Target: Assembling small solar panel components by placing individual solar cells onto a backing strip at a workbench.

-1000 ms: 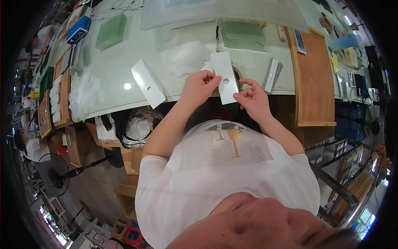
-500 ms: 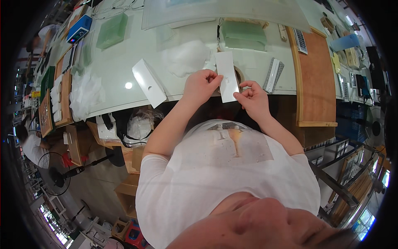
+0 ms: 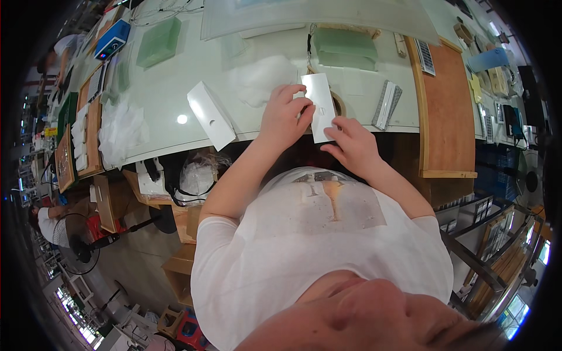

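Note:
A slim white box (image 3: 318,102) is held upright-on in front of me, over the table's near edge. My left hand (image 3: 285,116) grips its left long edge, index finger near the far end and thumb lower down. Curled at the box's near right corner, my right hand (image 3: 353,145) has fingertips on its face and the thumb just below its near end. Partly hidden behind the box is a brown tape roll (image 3: 339,104). Another white box (image 3: 211,117) with a small notch lies on the table to the left.
Fluffy white bags (image 3: 263,79) and a green stack of sheets (image 3: 345,50) lie farther back. To the right are grey strips (image 3: 386,105) and a wooden board (image 3: 448,105). Plastic bags (image 3: 122,133) lie at left; a translucent sheet (image 3: 316,17) overhangs the far side.
My left fingers have spread along the box's left edge. The right hand has shifted slightly left and down, its thumb sliding off the face to below the near end.

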### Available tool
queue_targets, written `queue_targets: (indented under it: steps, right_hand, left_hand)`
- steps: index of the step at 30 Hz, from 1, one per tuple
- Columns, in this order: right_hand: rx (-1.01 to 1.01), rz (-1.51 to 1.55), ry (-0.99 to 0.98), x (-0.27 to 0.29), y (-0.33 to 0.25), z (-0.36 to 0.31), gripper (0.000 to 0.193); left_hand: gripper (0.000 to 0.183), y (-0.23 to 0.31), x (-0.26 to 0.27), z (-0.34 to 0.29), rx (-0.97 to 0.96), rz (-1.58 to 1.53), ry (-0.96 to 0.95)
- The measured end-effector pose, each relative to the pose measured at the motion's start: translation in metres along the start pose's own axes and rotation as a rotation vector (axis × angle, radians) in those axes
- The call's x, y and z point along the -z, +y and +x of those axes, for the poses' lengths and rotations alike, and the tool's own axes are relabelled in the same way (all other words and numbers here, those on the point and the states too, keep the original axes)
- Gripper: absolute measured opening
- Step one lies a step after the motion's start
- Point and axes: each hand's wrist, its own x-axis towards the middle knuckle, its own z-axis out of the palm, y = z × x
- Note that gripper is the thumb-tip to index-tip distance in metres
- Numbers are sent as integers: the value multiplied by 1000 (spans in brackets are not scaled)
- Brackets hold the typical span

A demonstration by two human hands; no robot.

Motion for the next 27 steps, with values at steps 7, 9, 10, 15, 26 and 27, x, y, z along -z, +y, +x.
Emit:
queue_targets:
  steps: [7, 9, 10, 15, 26, 27]
  right_hand:
    - [335, -70, 234, 5, 12, 1, 27]
    - [224, 74, 296, 14, 1, 7, 24]
    - [109, 217, 355, 17, -4, 7, 22]
    - [-757, 730, 160, -6, 15, -4, 40]
    - [-952, 974, 149, -8, 34, -11, 27]
    - [-944, 976, 143, -10, 33, -9, 25]
  left_hand:
    - [17, -10, 23, 7, -130, -3, -167]
    - [23, -11, 28, 9, -136, -78, -115]
    - [23, -10, 32, 4, -136, -80, -115]
    - [35, -12, 32, -28, 839, -594, -219]
    - [30, -6, 45, -52, 1327, -1210, -114]
    - [30, -7, 47, -55, 1341, -1223, -116]
